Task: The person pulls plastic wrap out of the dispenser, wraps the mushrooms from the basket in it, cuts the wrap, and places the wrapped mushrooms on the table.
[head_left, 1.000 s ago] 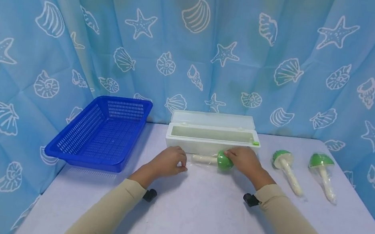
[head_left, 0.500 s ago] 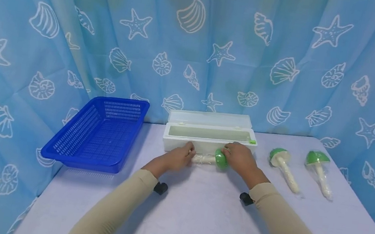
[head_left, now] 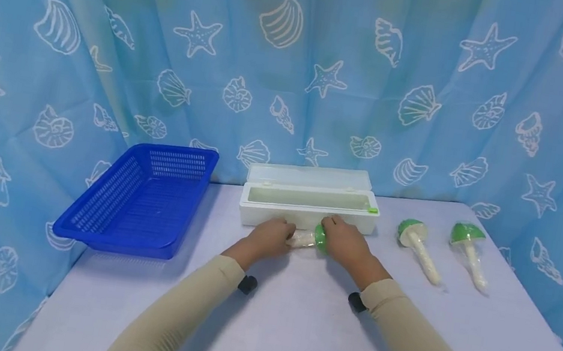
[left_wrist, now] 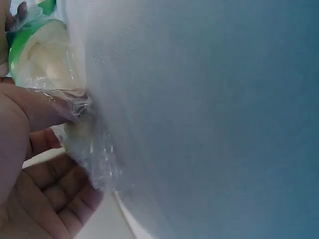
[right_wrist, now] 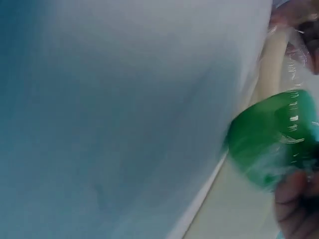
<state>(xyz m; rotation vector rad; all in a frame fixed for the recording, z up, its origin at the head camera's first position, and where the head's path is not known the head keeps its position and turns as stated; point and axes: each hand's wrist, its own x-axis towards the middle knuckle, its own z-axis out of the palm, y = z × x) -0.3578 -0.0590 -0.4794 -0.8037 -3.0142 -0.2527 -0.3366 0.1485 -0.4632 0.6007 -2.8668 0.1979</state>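
A toy mushroom (head_left: 303,239) with a green cap and cream stem, wrapped in clear plastic, lies sideways in front of a long white box (head_left: 259,214). My left hand (head_left: 272,238) pinches the stem end; in the left wrist view the wrap (left_wrist: 102,169) bunches between thumb and fingers. At the other end, my right hand (head_left: 346,244) grips the cap, and its fingers are at the green dome (right_wrist: 271,132) in the right wrist view. The box's lid (head_left: 311,177) is raised, with a green tab (head_left: 373,210) at its right front corner.
Two more wrapped green-capped mushrooms, a nearer one (head_left: 420,252) and a farther one (head_left: 471,255), lie on the right of the white-covered table (head_left: 301,336). A blue basket (head_left: 132,238) stands at the left. Behind the table hangs a blue shell-patterned curtain (head_left: 323,115).
My left hand has moved right and forward, from beside the mushroom onto its stem end. My right hand stays at the cap. The whole head view has shifted slightly.
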